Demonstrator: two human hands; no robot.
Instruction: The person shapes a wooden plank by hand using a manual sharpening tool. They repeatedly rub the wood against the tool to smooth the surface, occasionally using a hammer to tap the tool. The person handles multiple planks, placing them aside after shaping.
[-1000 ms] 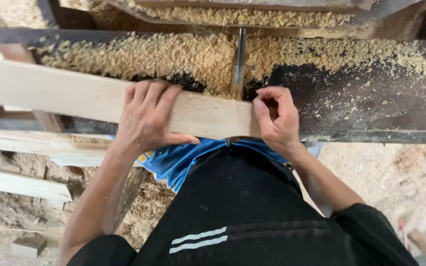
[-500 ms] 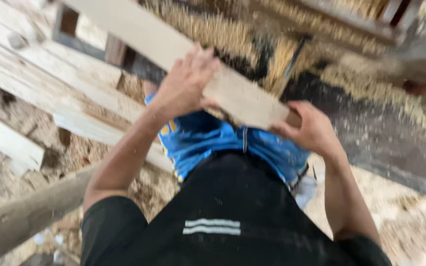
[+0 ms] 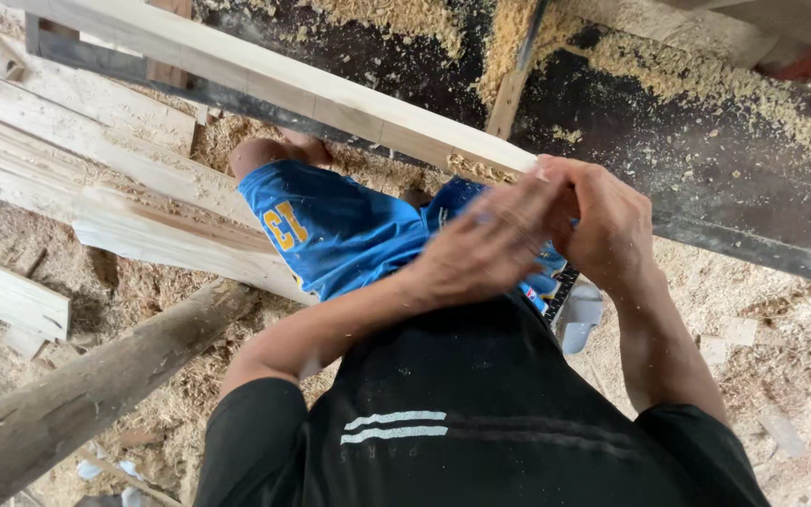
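A long pale wooden plank slants from the upper left down to its cut end in front of my chest. My right hand is closed around that end. Just beside it is my left hand, blurred by motion. Its fingers stretch toward the plank's end and the right hand, and whether it grips the plank is unclear. The plank lies over the near edge of a dark saw table strewn with sawdust. I wear a black shirt and blue shorts.
A thin upright blade or strip rises from the table behind the plank's end. Rough planks are stacked at the left. A round log lies at the lower left. Sawdust and wood scraps cover the ground.
The plank has slid to the left, so my hands are now at its end. My left hand has moved from flat on the plank's middle over to the right hand. The view has tilted.
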